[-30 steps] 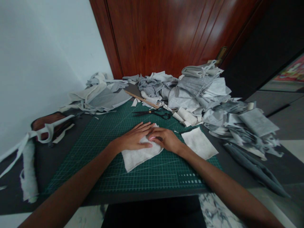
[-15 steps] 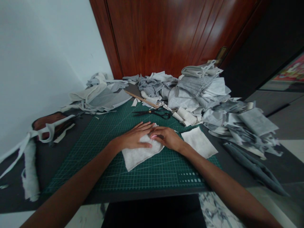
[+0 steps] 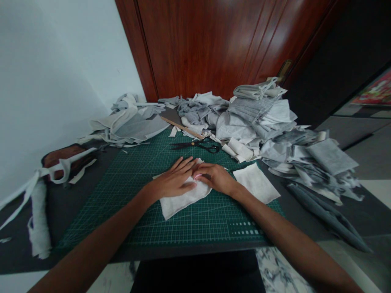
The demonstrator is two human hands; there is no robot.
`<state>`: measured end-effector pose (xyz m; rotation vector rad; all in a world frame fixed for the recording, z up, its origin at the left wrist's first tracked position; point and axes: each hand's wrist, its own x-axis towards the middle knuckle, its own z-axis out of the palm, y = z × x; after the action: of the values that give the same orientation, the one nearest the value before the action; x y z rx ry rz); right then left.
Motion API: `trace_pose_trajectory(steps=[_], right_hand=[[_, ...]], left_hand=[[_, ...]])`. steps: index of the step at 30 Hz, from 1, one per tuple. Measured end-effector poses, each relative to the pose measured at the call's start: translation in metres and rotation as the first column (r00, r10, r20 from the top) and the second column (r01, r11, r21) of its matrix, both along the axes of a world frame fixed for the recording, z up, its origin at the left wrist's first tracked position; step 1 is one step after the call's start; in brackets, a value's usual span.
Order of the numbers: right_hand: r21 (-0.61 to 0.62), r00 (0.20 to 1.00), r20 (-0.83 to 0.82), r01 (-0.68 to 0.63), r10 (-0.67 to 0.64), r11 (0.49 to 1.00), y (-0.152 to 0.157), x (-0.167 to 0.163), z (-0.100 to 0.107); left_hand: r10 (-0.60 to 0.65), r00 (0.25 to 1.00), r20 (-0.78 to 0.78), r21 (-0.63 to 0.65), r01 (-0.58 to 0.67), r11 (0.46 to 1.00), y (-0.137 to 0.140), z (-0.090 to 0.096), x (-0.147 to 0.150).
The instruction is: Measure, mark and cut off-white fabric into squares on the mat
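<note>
A pale off-white piece of fabric (image 3: 180, 205) lies on the green cutting mat (image 3: 128, 219). My left hand (image 3: 175, 181) rests flat on it, fingers spread and pointing away from me. At the fabric's right part, the closed fingers of my right hand (image 3: 215, 177) pinch a small pink piece (image 3: 198, 176), chalk-like in look; the fingers cover most of it. Beyond both hands, black scissors (image 3: 198, 145) lie on the mat. To the right of my right hand is a second off-white fabric piece (image 3: 256, 183), lying flat.
Grey and white fabric is heaped at the back right (image 3: 256, 116) and back left (image 3: 131, 126). A thin wooden strip (image 3: 183, 128) lies behind the scissors. On the left are a brown pouch (image 3: 65, 156) and a roll of pale cloth (image 3: 39, 219). Folded dark fabric (image 3: 326, 215) sits at the right.
My left hand has shifted slightly, and a fabric corner now shows to its left. My right hand has barely moved and still pinches the pink piece.
</note>
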<state>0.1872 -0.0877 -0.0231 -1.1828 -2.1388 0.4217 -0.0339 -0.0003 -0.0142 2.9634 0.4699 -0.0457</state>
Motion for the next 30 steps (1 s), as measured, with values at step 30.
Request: trace_pose_trajectory(steps=[30], right_hand=[[-0.021,0.998,0.016,0.055,-0.054,0.998,0.000,0.003,0.002]], left_hand=[[0.154,0.987,0.035,0.030,-0.155,0.987,-0.010,-0.019,0.003]])
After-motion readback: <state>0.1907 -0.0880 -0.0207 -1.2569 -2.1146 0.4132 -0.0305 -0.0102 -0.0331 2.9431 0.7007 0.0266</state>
